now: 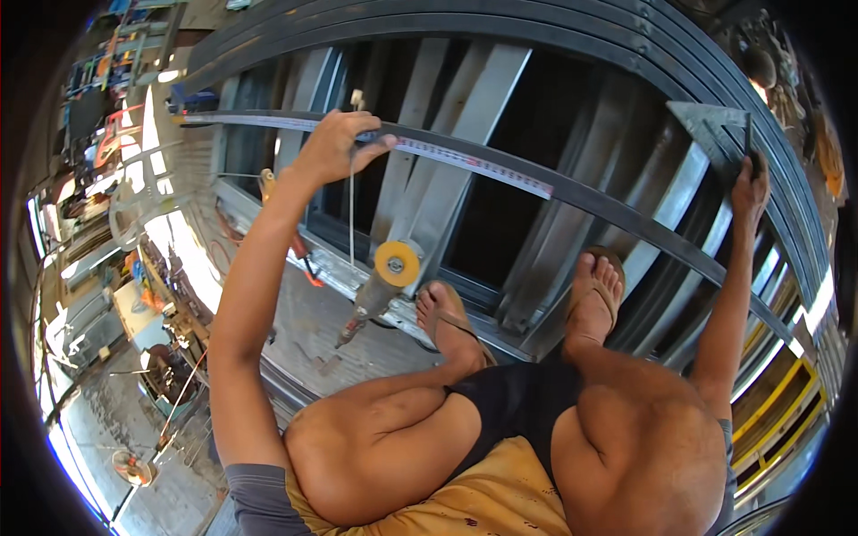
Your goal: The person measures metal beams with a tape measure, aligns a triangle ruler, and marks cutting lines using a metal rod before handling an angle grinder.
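A long dark metal bar (617, 211) slants across the metal frame in front of me. Along its left part lies a white measuring tape (474, 163), ending near the bar's middle. My left hand (338, 150) is closed over the bar and tape, thumb on the near side; something dark shows between its fingers. On the far right, my right hand (752, 188) grips a thin dark stick-like tool (748, 134), whose kind I cannot make out. That hand is beside a grey triangular metal plate (706, 127), which rests by the stacked bars.
Several long dark bars (572, 31) are stacked along the far side. Metal channels (429, 192) cross beneath the measured bar. A grey tool with a yellow round end (396, 263) stands near my sandalled feet (451, 322). Cluttered benches (147, 317) line the left; yellow rails (782, 420) are at right.
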Demonstrator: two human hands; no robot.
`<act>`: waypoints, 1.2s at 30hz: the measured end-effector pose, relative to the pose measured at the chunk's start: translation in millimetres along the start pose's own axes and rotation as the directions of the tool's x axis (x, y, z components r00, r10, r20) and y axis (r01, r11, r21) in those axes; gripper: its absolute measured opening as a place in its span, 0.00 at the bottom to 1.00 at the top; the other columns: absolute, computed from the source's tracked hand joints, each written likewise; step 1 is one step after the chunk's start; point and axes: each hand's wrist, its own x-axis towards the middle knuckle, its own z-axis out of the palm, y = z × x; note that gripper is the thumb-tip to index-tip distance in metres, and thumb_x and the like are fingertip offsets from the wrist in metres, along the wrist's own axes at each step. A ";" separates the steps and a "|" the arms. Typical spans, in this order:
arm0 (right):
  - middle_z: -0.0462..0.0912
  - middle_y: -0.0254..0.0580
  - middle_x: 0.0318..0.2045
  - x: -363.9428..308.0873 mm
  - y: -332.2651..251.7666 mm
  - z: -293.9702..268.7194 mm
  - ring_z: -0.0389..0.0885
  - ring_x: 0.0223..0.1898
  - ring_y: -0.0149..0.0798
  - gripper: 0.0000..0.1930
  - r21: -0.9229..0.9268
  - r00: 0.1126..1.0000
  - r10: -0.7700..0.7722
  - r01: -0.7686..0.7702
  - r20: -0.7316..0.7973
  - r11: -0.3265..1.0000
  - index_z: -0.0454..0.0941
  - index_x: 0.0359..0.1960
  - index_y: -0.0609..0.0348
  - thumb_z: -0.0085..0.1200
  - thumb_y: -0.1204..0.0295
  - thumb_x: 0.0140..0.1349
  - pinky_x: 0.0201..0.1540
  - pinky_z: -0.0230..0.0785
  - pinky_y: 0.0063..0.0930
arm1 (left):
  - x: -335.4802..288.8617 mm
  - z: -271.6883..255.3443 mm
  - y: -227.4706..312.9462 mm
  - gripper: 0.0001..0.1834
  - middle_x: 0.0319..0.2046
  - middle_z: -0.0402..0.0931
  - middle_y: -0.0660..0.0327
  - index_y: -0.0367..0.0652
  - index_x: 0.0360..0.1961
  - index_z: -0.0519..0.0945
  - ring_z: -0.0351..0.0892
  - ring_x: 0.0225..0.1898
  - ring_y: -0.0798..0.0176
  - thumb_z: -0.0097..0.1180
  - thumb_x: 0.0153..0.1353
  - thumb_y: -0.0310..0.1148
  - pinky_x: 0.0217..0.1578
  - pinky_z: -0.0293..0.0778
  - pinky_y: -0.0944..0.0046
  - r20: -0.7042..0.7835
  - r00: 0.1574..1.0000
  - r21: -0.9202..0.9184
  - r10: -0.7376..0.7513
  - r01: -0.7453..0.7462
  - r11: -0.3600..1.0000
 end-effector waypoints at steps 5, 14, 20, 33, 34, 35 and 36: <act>0.85 0.51 0.50 -62.1 -34.5 -14.0 0.83 0.54 0.43 0.14 0.119 0.967 -0.139 0.116 0.212 0.986 0.80 0.55 0.60 0.51 0.72 0.71 0.58 0.71 0.33 | 6.7 14.5 -22.5 0.22 0.28 0.81 0.46 0.32 0.32 0.84 0.81 0.31 0.40 0.67 0.59 0.45 0.33 0.75 0.52 0.095 0.993 -0.042 -0.077 0.081 0.996; 0.85 0.46 0.40 -133.3 -134.5 14.5 0.82 0.44 0.51 0.10 0.171 0.877 -0.285 0.236 0.385 0.957 0.82 0.44 0.58 0.56 0.78 0.63 0.47 0.74 0.37 | 13.1 48.4 -47.2 0.26 0.36 0.79 0.49 0.33 0.38 0.84 0.79 0.42 0.44 0.66 0.59 0.50 0.44 0.74 0.50 0.137 0.984 0.113 -0.116 0.101 0.989; 0.84 0.41 0.39 -145.4 -157.2 39.3 0.81 0.44 0.47 0.09 0.179 0.859 -0.360 0.314 0.365 0.932 0.82 0.45 0.54 0.55 0.76 0.63 0.48 0.70 0.39 | 22.9 58.7 -45.5 0.27 0.35 0.78 0.51 0.36 0.38 0.81 0.78 0.39 0.47 0.67 0.58 0.54 0.42 0.74 0.52 0.141 0.972 0.057 -0.185 0.179 0.982; 0.84 0.42 0.33 -154.3 -193.8 55.9 0.84 0.36 0.48 0.12 0.103 0.835 -0.374 0.364 0.404 0.926 0.82 0.41 0.55 0.57 0.60 0.66 0.42 0.70 0.40 | 14.2 71.4 -56.1 0.26 0.33 0.74 0.54 0.36 0.32 0.77 0.75 0.34 0.47 0.68 0.57 0.52 0.39 0.71 0.55 0.070 0.985 -0.005 -0.157 0.158 0.987; 0.84 0.42 0.33 -154.7 -195.0 56.7 0.84 0.36 0.48 0.12 0.103 0.833 -0.374 0.365 0.406 0.925 0.82 0.41 0.55 0.57 0.60 0.66 0.42 0.70 0.40 | 14.4 71.4 -56.9 0.26 0.33 0.74 0.54 0.36 0.32 0.77 0.75 0.34 0.47 0.68 0.57 0.52 0.39 0.71 0.55 0.071 0.985 -0.006 -0.159 0.160 0.987; 0.85 0.43 0.33 -155.2 -196.1 57.3 0.84 0.35 0.48 0.13 0.089 0.827 -0.369 0.367 0.424 0.926 0.82 0.41 0.55 0.57 0.59 0.66 0.41 0.70 0.40 | 14.6 71.3 -57.6 0.26 0.32 0.74 0.54 0.36 0.32 0.77 0.75 0.34 0.47 0.68 0.57 0.53 0.38 0.72 0.55 0.074 0.984 -0.015 -0.161 0.163 0.987; 0.85 0.44 0.32 -155.8 -197.4 58.0 0.84 0.34 0.49 0.15 0.075 0.821 -0.363 0.369 0.441 0.926 0.83 0.41 0.55 0.57 0.57 0.66 0.40 0.71 0.40 | 14.4 70.9 -58.3 0.27 0.32 0.74 0.54 0.36 0.31 0.77 0.75 0.34 0.47 0.68 0.56 0.53 0.37 0.72 0.55 0.078 0.984 -0.024 -0.163 0.165 0.986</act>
